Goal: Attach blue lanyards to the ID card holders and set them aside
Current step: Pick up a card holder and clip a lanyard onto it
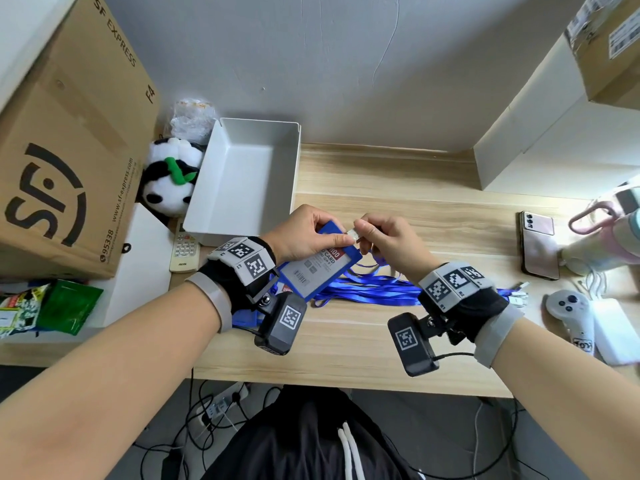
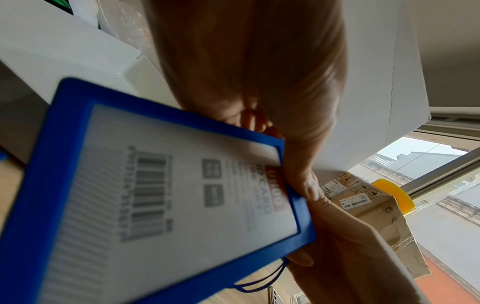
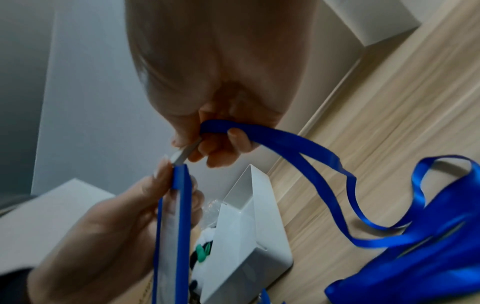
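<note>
My left hand (image 1: 311, 233) grips a blue ID card holder (image 1: 317, 268) by its top end, tilted above the desk; its white insert with a barcode fills the left wrist view (image 2: 161, 205). My right hand (image 1: 377, 237) pinches the silver metal clip (image 1: 353, 234) of a blue lanyard (image 3: 298, 148) and holds it against the holder's top edge (image 3: 182, 179). The ribbon trails down from that hand to a loose pile of blue lanyards (image 1: 374, 289) on the desk. Another blue holder (image 1: 246, 317) lies partly hidden under my left wrist.
An empty white bin (image 1: 242, 181) stands behind my left hand, with a panda plush (image 1: 169, 174) and a big cardboard box (image 1: 62, 161) to its left. A remote (image 1: 183, 251) lies in front of the bin. At the right are a phone (image 1: 538, 244), a controller (image 1: 571, 313) and a bottle (image 1: 602, 244).
</note>
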`<state>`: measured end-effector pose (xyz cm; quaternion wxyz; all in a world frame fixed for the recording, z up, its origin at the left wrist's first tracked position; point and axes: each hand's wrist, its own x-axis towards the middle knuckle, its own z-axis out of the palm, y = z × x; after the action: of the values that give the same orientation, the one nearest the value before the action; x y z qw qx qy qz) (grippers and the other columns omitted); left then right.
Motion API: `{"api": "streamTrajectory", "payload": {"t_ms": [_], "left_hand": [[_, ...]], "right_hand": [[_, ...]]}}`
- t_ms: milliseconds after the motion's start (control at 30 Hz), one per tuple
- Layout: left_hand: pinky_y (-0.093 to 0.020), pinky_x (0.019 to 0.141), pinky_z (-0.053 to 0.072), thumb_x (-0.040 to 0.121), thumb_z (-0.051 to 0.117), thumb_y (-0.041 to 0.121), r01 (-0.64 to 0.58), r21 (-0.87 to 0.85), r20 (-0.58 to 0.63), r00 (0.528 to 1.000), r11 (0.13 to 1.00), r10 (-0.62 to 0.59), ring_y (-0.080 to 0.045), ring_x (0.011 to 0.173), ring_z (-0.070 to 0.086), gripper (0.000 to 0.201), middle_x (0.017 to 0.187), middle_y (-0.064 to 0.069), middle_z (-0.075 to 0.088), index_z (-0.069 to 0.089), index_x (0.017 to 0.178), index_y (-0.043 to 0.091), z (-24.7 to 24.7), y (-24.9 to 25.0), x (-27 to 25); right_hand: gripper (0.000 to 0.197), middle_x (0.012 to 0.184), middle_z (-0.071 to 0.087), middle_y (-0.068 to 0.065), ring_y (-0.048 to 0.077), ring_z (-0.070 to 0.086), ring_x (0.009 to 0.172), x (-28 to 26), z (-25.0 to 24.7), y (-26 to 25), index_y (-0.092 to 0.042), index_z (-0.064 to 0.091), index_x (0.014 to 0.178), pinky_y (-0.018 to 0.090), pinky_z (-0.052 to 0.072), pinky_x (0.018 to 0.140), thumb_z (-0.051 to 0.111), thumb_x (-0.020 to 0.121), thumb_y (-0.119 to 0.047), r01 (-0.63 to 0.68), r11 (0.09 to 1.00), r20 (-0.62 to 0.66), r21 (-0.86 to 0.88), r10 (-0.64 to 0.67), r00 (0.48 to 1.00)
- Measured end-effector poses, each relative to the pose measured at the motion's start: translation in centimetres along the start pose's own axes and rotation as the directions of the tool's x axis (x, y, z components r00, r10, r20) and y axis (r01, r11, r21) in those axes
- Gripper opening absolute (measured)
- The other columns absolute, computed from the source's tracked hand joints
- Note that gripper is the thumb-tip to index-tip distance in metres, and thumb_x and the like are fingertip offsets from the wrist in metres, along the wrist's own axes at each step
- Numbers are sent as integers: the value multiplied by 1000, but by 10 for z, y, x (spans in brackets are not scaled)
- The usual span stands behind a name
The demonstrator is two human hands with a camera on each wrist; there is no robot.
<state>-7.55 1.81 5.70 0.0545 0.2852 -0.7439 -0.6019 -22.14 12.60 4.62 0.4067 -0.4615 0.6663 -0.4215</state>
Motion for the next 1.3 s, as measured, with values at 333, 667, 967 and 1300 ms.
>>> {"api": "streamTrajectory", "payload": {"t_ms": [333, 667, 967, 1300], "left_hand": [[-17, 62, 49, 82, 68, 14, -69, -36, -4, 998, 997, 68, -4, 62, 60, 10, 67, 5, 66, 69, 81, 4, 3, 6, -8], [-17, 60, 46, 85, 66, 16, 5, -39, -9, 1000, 999, -6, -3, 60, 57, 14, 68, 3, 63, 67, 86, 3, 4, 6, -14], [-12, 56, 43, 84, 67, 15, -21, -57, -76, 997, 998, 16, 3, 54, 55, 6, 60, 11, 63, 66, 80, 11, 4, 14, -17], [-16, 60, 44, 84, 65, 8, -121, -87, 34, 992, 989, 124, -4, 60, 53, 14, 64, 7, 60, 61, 72, 14, 4, 22, -26]], "right_hand": [[35, 50, 50, -8, 9, 32, 47, -4, -2, -3, -11, 52, 67, 16, 27, 45, 40, 99, -18, -143, 941, 150, 305, 101, 983], [34, 53, 47, -5, 5, 36, 44, -6, 1, -8, -18, 51, 64, 18, 30, 46, 46, 98, -20, -57, 998, 18, 14, 56, 998], [29, 56, 54, -4, 5, 47, 48, -6, 5, -18, -18, 56, 68, 19, 42, 50, 49, 96, -18, 72, 991, -109, -117, -84, 990], [33, 63, 45, 3, 8, 33, 51, -15, -13, -28, -12, 47, 72, 17, 24, 47, 42, 96, -33, -137, 969, 295, 207, 72, 953]]}}
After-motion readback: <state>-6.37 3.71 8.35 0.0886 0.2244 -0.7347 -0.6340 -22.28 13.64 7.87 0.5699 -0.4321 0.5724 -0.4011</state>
